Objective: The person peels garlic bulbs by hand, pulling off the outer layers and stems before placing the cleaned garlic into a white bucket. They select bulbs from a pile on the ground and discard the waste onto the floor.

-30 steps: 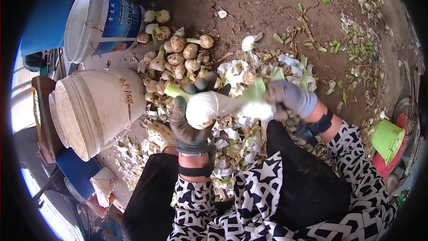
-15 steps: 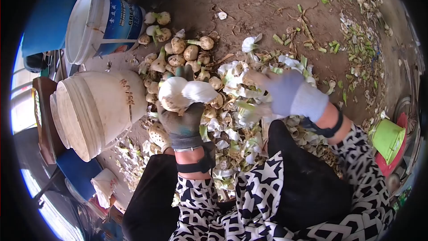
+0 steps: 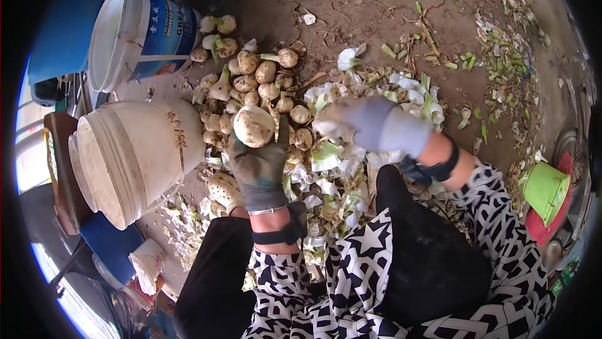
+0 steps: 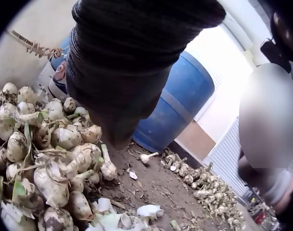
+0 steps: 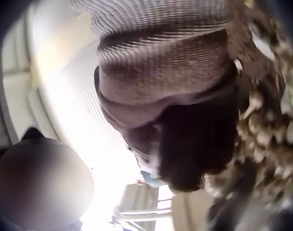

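Observation:
A peeled-looking white garlic bulb (image 3: 254, 126) with a brownish root end turned up sits in my gloved left hand (image 3: 258, 166), thumb and fingers around its sides. My right hand (image 3: 373, 123), in a pale grey glove, is blurred to the right of the bulb, over the heap of stripped skins (image 3: 326, 179). I cannot tell whether its fingers hold anything. In the left wrist view the dark glove (image 4: 122, 72) hides the bulb. The right wrist view shows the ribbed cuff and glove (image 5: 165, 96), fingers in shadow. Unpeeled garlic bulbs (image 3: 266, 73) lie piled just beyond the left hand.
Left of the pile are a tipped white bucket (image 3: 147, 145) and a blue-labelled bucket (image 3: 169, 29). Green stem cuttings (image 3: 498, 88) are scattered over the dirt floor at the right. A lime-green tub (image 3: 545, 192) sits at the far right. A blue barrel (image 4: 177, 101) stands behind.
The right hand pulled a long strip of stem and skin off the bulb, swung right, then came back toward it. The left hand has turned the bulb root end up.

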The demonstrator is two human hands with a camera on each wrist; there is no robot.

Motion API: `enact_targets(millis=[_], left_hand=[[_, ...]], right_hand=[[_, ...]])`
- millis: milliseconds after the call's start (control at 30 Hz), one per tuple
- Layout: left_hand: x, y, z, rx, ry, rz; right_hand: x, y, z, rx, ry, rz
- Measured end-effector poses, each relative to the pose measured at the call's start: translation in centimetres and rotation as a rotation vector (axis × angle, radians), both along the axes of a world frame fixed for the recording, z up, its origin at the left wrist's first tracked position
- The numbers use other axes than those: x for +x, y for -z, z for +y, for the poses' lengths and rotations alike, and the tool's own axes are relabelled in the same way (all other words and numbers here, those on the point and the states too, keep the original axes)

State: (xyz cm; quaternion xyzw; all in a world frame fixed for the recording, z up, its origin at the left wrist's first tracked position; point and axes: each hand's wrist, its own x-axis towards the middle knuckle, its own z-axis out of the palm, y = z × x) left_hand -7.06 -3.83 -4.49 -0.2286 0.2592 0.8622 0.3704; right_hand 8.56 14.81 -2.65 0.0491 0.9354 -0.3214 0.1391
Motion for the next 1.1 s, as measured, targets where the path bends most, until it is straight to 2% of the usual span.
enact_targets(millis=[67,100,167,200,267,300,333,400,433,533,667,733,867,933,1033,1067,1100], left_hand=[[1.0,0.1,0.7,-0.027,0.029,0.016],[1.5,0.4,0.9,-0.062,0.037,0.028],[1.5,1.3,0.8,-0.171,0.062,0.018],[1.7,1.3,0.8,-0.172,0.066,0.013],[2.3,1.5,1.4,-0.383,0.104,0.143],[2.8,0.0,2.3,-0.5,0.128,0.187],[3.0,-0.9,2.7,-0.499,0.129,0.182],[3.2,-1.8,3.1,-0.597,0.248,0.271],[3.7,-1.4,2.9,-0.582,0.19,0.342],[3.4,-0.6,3.1,-0.619,0.075,0.348],[3.9,-0.9,2.1,-0.638,0.069,0.462],[3.1,0.3,1.3,-0.834,0.135,0.717],[3.1,0.5,1.0,-0.769,0.108,0.676],[2.8,0.5,0.7,-0.795,0.152,0.665],[2.0,1.0,-0.5,-0.737,0.264,0.701],[1.8,0.8,-1.2,-0.74,0.264,0.7],[1.7,0.5,-2.1,-0.696,0.346,0.84]], right_hand=[[0.8,4.1,-1.6,0.629,0.126,0.278],[0.4,3.8,-1.5,0.63,0.112,0.279],[-0.7,2.1,-2.0,0.009,0.377,0.348],[-1.0,1.2,-2.4,0.009,0.38,0.342],[-1.7,-0.1,-2.7,0.115,0.286,0.288],[-2.0,0.5,-3.0,0.17,0.291,0.281],[-2.1,1.1,-3.3,0.171,0.291,0.276],[-2.6,1.2,-3.5,0.199,0.286,0.444],[-2.5,0.8,-3.5,0.216,0.284,0.488],[-2.6,-0.1,-3.6,0.339,0.266,0.506],[-2.8,0.0,-3.8,0.36,0.3,0.463],[-2.7,0.1,-3.8,0.32,0.209,0.343],[-2.5,0.1,-4.2,0.415,0.138,0.287],[-2.1,0.7,-4.2,0.334,0.173,0.483],[-1.7,1.1,-2.2,0.211,0.147,0.557],[-1.3,2.1,-0.5,0.197,0.299,0.452],[-0.7,1.4,1.9,0.09,0.476,0.323]])
